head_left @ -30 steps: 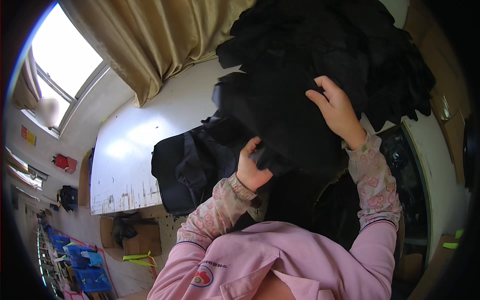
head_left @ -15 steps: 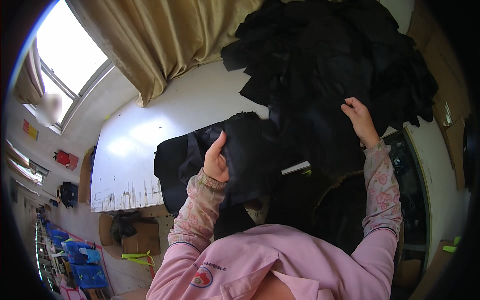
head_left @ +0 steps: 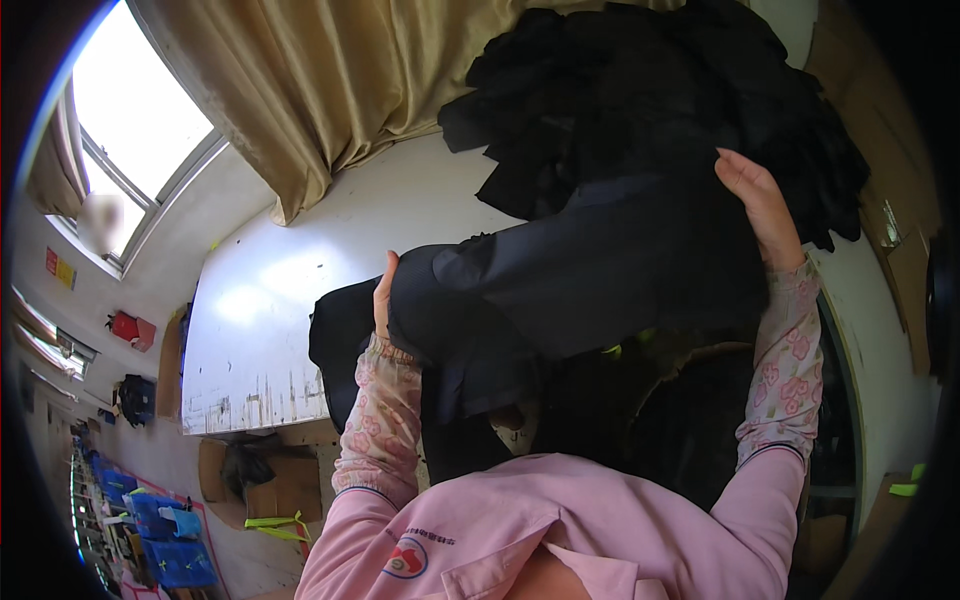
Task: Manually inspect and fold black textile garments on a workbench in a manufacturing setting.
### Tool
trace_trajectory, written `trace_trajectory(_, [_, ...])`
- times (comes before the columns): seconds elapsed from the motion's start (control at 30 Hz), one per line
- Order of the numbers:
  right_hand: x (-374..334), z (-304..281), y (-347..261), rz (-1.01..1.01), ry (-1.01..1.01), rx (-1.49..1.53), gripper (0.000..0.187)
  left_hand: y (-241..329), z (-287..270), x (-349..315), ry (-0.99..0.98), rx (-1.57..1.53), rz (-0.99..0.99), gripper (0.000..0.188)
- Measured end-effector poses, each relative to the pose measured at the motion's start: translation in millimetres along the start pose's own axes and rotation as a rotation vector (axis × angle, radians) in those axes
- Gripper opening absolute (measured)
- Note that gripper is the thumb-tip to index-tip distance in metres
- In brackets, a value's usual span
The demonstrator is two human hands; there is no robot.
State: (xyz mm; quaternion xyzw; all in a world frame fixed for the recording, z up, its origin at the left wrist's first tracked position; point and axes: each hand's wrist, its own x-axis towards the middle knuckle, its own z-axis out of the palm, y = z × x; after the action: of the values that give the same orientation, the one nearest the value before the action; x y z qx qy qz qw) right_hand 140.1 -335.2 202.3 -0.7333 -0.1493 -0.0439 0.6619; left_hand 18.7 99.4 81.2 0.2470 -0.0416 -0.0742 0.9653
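A wide piece of black fabric (head_left: 590, 275) stretches between my hands, above the front edge of the white table. At its left end my left hand (head_left: 384, 300) is closed on it, thumb pointing up and the other fingers hidden by the cloth. My right hand (head_left: 768, 210) grips the far right end, with its fingers partly behind the fabric. More black cloth (head_left: 338, 325) lies under and left of the held piece, hanging over the table edge. Behind, a big heap of black fabric pieces (head_left: 650, 100) covers the table's far right part.
The white table (head_left: 250, 330) stands against a wall with a gold curtain (head_left: 290, 90). Below its front edge is an open cardboard box (head_left: 285, 495) with a dark bag. Cardboard (head_left: 860, 130) lines the right side. Blue bins (head_left: 175, 550) stand at the lower left.
The fabric is now spread out wide between my hands. My left hand has moved left, and my right hand has moved right and slightly away. The heap behind shows more.
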Motion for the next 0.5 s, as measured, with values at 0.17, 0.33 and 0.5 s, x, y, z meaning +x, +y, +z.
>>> trace_trajectory(0.17, [2.5, 19.3, -63.1, -0.172, -0.217, 0.216, 0.046, -14.8, -46.1, 32.7, 0.308, 0.476, 0.009, 0.041])
trace_trajectory(0.33, [1.7, 111.5, -138.8, -0.374, -0.623, 0.299, 0.040, -44.9, -73.5, 57.0, 0.355, 0.484, 0.011, 0.021])
trace_trajectory(0.5, [-8.8, 238.8, -169.3, -0.361, -0.697, 0.295, 0.026, -61.0, -105.2, 3.4, 0.276, 0.376, -0.004, 0.020])
